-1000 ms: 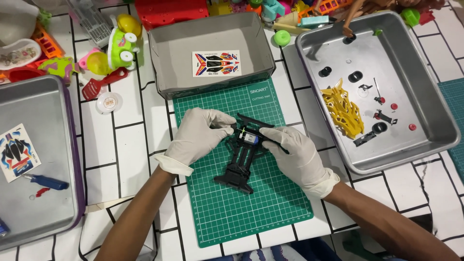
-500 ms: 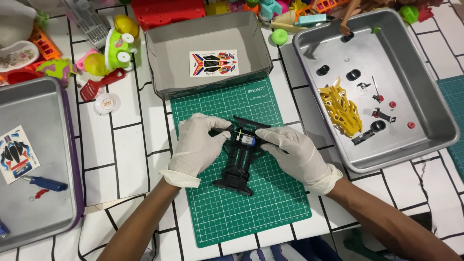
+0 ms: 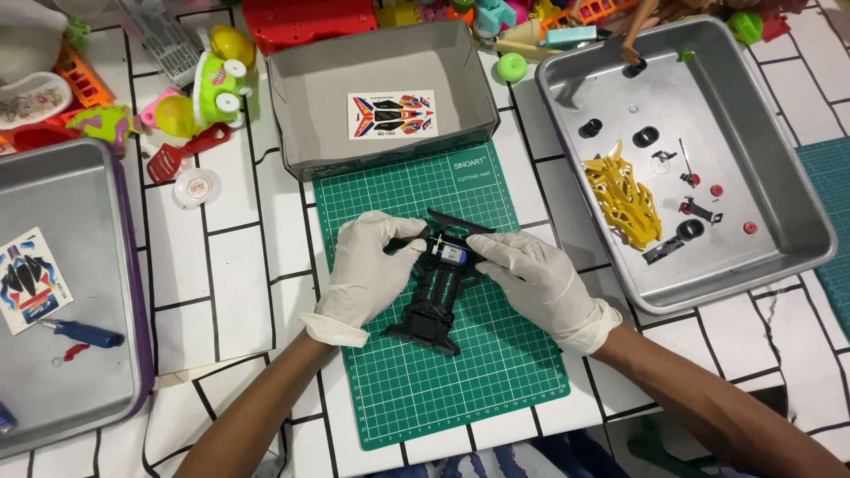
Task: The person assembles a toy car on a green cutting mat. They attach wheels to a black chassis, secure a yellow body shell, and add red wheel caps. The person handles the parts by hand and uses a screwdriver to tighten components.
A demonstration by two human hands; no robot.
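Your gloved left hand (image 3: 370, 270) pinches one side of the black toy car chassis (image 3: 436, 288), which lies on the green cutting mat (image 3: 460, 381) mid-tabletop. Your gloved right hand (image 3: 531, 279) has its grip closed on the other side, fingertips at the small motor (image 3: 449, 254). Farther right sits a metal tray (image 3: 797, 212) with yellow parts (image 3: 624, 199).

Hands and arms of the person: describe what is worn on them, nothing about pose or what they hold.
The left hand and right hand each wear a thin, white, wrinkled disposable glove covering fingers and palm. Each glove ends at the wrist in a rolled cuff. Past the cuffs both forearms are bare: no sleeves, watch or bands show. No markings appear on the gloves.
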